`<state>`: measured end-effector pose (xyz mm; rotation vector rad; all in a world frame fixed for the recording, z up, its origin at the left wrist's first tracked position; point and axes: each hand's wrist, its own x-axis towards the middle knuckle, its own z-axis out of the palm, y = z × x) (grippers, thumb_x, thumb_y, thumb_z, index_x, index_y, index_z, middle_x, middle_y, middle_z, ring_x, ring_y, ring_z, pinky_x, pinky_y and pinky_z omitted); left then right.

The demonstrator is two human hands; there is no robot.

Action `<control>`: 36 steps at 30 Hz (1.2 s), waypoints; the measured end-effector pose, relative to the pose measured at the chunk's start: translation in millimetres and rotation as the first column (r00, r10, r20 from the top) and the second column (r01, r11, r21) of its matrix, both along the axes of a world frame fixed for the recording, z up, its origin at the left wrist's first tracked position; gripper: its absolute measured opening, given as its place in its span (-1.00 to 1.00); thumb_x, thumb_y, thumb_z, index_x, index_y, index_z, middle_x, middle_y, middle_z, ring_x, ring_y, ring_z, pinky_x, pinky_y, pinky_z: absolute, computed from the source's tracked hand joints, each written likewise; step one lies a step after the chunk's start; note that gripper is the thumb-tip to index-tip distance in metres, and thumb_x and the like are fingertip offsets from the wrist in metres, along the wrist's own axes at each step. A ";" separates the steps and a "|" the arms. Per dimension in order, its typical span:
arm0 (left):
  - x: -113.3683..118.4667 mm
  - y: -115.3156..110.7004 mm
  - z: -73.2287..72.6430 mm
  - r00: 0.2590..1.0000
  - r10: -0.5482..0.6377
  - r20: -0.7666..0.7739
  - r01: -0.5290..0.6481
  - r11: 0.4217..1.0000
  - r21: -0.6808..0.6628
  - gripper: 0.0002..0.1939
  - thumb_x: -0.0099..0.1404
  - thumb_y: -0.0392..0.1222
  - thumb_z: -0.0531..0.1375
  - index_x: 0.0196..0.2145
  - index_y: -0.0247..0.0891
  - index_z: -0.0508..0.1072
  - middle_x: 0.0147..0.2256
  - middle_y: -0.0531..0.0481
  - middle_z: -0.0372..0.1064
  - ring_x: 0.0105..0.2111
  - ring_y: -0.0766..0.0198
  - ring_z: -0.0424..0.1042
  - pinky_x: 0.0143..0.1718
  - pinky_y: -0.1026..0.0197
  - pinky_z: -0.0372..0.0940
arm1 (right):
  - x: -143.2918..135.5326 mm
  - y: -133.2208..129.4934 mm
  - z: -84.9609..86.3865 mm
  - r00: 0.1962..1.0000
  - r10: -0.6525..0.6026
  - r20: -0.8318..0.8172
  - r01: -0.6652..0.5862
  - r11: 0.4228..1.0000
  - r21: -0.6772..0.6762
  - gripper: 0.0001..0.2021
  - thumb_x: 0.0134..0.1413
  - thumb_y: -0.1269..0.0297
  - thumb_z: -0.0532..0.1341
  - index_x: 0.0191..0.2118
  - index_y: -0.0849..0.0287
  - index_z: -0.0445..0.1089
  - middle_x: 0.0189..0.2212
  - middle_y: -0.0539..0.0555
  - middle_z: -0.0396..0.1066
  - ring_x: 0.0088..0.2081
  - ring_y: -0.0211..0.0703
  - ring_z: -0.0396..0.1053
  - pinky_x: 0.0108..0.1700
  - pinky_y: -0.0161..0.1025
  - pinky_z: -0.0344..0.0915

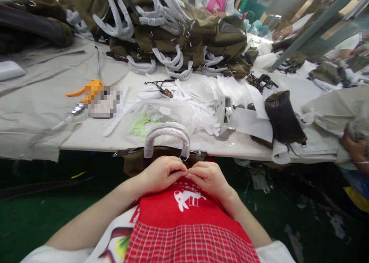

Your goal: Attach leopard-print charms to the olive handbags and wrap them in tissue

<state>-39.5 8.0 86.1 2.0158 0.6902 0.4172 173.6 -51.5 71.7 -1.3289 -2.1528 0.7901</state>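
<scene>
An olive bag hangs at the table's front edge, against the red apron. Its handle is wrapped in white paper and arches upward over the edge. Below the metal ring at the handle's right end, my left hand and my right hand meet with fingertips together. Both hands are closed in a pinch, and what lies between the fingertips is too small to make out.
Olive bags with wrapped handles are piled at the back of the table. An orange air gun, clear plastic, a tape dispenser and a dark pouch lie nearer. Across stands a person in a pink apron.
</scene>
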 end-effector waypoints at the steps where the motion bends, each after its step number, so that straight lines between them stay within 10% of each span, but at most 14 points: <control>1: 0.0 0.1 0.5 1.000 0.003 -0.004 -0.003 1.000 -0.003 -0.79 0.33 -0.19 0.12 -0.32 -0.17 0.57 -0.36 -0.02 0.52 -0.35 0.26 0.45 -0.23 0.26 0.31 | 0.1 0.0 -0.2 1.000 -0.003 -0.003 0.003 1.000 0.002 -0.78 0.26 0.15 0.17 -0.19 0.01 0.57 -0.35 0.02 0.53 -0.36 -0.25 0.46 -0.27 -0.36 0.32; 23: 3.7 -13.0 -6.5 0.997 0.066 -0.043 -0.061 0.993 0.099 -0.79 0.32 -0.27 0.11 -0.46 -0.25 0.45 -0.44 -0.02 0.46 -0.42 0.27 0.42 -0.36 0.27 0.26 | -14.4 1.7 2.3 0.934 0.092 0.346 -0.152 0.977 0.151 -0.68 0.28 0.23 0.10 -0.48 0.13 0.45 -0.52 0.01 0.44 -0.47 -0.28 0.32 -0.41 -0.31 0.11; 28: -1.5 -4.6 -14.1 0.969 0.249 -0.002 -0.248 0.967 0.051 -0.81 0.34 -0.20 0.09 -0.29 -0.21 0.51 -0.30 -0.03 0.52 -0.28 0.23 0.48 -0.20 0.25 0.32 | -7.6 6.1 -4.4 0.981 -0.147 0.125 0.146 0.989 0.021 -0.85 0.20 0.21 0.22 -0.20 0.07 0.52 -0.37 0.00 0.52 -0.41 -0.27 0.42 -0.29 -0.34 0.26; 31: -9.7 0.2 -24.4 0.878 0.478 -0.019 -0.477 0.878 0.032 -0.73 0.37 -0.15 0.02 -0.20 -0.24 0.50 -0.22 -0.08 0.53 -0.23 0.19 0.49 -0.14 0.21 0.34 | 0.1 7.4 -11.3 0.915 -0.397 0.076 0.404 0.898 -0.176 -0.78 0.13 0.23 0.26 -0.10 0.12 0.47 -0.32 0.02 0.55 -0.43 -0.24 0.46 -0.30 -0.33 0.34; 36: -11.9 -4.4 -45.3 0.865 0.420 -0.276 -0.431 0.902 0.022 -0.72 0.29 -0.08 0.11 -0.17 -0.24 0.52 -0.19 -0.13 0.54 -0.19 0.07 0.50 -0.10 0.11 0.33 | -7.3 4.7 -32.1 0.929 -0.355 0.102 0.365 0.847 -0.385 -0.82 0.08 0.23 0.27 -0.20 0.13 0.52 -0.32 0.04 0.58 -0.38 -0.15 0.51 -0.31 -0.31 0.37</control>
